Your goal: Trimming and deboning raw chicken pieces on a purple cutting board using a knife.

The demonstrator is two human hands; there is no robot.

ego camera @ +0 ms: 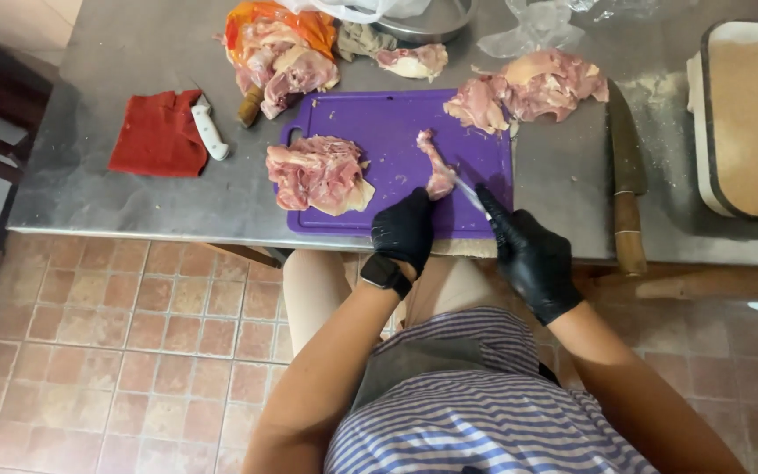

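On the purple cutting board [396,132], left hand [404,230] pinching a chicken piece [436,167] at its near end, right hand [532,259] closed round a knife [469,193], blade touching the meat

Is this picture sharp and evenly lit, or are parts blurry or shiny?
Head view: soft, even light with only faint shadows; the steel table shows a dull sheen, no harsh glare; the small knife in the right hand is slightly blurred; the left hand, the chicken piece and the purple cutting board look fairly sharp.
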